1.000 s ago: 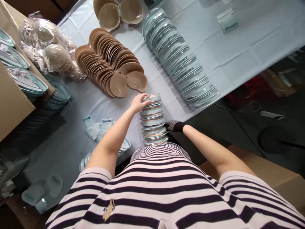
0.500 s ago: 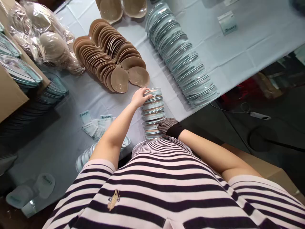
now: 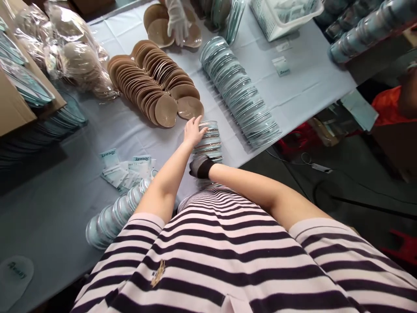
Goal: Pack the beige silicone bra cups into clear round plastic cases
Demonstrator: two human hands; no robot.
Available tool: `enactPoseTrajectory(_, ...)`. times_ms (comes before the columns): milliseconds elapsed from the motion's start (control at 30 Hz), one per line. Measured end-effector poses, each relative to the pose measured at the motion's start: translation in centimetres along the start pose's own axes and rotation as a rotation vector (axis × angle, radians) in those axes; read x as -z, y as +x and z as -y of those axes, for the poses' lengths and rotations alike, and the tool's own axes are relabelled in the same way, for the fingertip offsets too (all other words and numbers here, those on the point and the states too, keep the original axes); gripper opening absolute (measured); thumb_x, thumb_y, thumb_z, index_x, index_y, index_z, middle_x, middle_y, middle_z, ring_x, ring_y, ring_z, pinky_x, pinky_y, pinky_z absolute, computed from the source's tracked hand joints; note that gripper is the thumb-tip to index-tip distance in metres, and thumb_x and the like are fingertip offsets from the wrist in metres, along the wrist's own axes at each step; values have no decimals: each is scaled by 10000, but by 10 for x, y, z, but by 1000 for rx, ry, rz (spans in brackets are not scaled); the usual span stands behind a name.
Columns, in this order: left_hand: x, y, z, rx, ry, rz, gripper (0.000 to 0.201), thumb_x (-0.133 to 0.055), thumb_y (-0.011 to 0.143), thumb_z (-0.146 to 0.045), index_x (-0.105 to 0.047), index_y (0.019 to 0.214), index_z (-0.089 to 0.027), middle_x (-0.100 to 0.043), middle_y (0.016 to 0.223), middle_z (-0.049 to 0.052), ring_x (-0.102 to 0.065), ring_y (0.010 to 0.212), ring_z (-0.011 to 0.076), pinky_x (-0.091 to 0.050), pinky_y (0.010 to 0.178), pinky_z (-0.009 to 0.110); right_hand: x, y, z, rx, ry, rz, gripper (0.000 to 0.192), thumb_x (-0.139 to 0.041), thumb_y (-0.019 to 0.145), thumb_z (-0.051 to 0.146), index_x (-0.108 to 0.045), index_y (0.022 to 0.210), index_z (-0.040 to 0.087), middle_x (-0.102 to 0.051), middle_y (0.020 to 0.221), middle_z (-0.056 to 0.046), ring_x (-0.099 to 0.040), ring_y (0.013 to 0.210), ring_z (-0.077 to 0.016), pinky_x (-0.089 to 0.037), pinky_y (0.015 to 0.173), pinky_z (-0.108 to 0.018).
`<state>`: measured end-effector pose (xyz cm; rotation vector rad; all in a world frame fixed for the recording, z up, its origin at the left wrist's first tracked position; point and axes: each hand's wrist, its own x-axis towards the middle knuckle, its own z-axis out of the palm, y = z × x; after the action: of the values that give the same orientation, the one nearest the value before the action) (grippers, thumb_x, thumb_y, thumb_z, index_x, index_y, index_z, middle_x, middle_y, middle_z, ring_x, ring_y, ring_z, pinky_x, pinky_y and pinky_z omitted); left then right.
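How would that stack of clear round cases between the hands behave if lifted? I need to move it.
The stack of clear cases is tall and narrow, so it probably tips or fans apart. Glossy plastic likely slides. The left hand steadies its top, the gloved right hand its base.

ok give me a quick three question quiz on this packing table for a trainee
1. True or false: the left hand rests on top of the stack of clear round cases.
2. Which hand wears a dark glove? A) left B) right C) both
3. Fill in: the fanned row of tan pads lies to the ____ of the long row of clear cases, as the camera sees it.

Key: 1 true. 2 B, the right hand, low against the stack. 3 left.
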<state>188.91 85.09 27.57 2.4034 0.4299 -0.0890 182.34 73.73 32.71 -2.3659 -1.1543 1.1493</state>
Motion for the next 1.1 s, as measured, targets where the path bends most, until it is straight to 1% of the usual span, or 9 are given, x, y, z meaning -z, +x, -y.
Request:
enactPoseTrajectory(100,-7,-55,11,-97,-59,-119,700,-519,928,-459,-318,1533,-173,-269,1606,167,-197,1507,298,-206,1209,477,18,-36,-62,-127,-14,-65,458,-364,987,435,-710,1076,149,-734,1090,-122,-657,1006,-254,-479,879,-344)
enactPoseTrajectory(167,-17,-107,20,-237,-61,-63,737,-517,918,-541,-318,1537,-194,-247,1620,151,-183,1515,293,-202,1217,470,11,-63,-107,-347,50,-137,445,-319,992,347,-666,1154,120,-717,1120,-150,-661,983,-234,-487,829,-313)
enactPoseTrajectory(200,-23,-133,24,-293,-32,-14,768,-547,888,-591,-350,1527,-213,-238,1626,143,-166,1519,311,-191,1220,488,1,-73,-125,-460,123,-112,390,-385,956,289,-638,1208,131,-723,1107,-134,-664,957,-213,-488,813,-287)
enactPoseTrajectory(300,-37,-186,34,-423,126,200,722,-619,842,-605,-468,1470,-283,-259,1628,117,-149,1519,361,-137,1218,559,-39,-84,-156,-429,300,136,449,-463,888,194,-570,1324,180,-744,1017,-81,-676,861,-180,-499,766,-254)
enactPoseTrajectory(400,-37,-196,40,-456,258,272,624,-637,864,-527,-509,1440,-323,-302,1616,100,-178,1514,360,-120,1214,584,-66,-73,-157,-285,281,224,433,-511,843,166,-618,1262,181,-727,1097,-102,-661,987,-212,-495,847,-275)
enactPoseTrajectory(600,-25,-202,20,-363,380,167,476,-571,927,-332,-548,1401,-365,-361,1592,73,-267,1496,295,-200,1214,501,-67,-60,-157,-195,324,263,341,-582,810,202,-676,1137,184,-728,1048,-104,-658,943,-225,-494,807,-279)
enactPoseTrajectory(667,-34,-214,3,-259,409,128,493,-530,936,-285,-525,1427,-318,-325,1606,102,-256,1499,300,-239,1198,501,-69,-61,-158,-173,362,271,265,-549,833,213,-694,1053,185,-730,944,-83,-653,840,-199,-492,750,-267)
enactPoseTrajectory(867,-75,-225,-27,-30,449,-4,825,-666,818,-518,-380,1516,-184,-207,1630,202,-152,1510,406,-148,1187,639,-79,-66,-148,-147,492,219,190,-459,852,197,-624,767,160,-635,690,-43,-541,591,-125,-461,598,-232)
enactPoseTrajectory(1100,-80,-213,-23,-57,294,-73,643,-633,848,-407,-474,1446,-233,-293,1611,145,-204,1508,348,-108,1214,601,-49,-76,-111,-62,423,162,251,-415,906,288,-609,813,159,-603,659,-41,-565,588,-147,-503,601,-266)
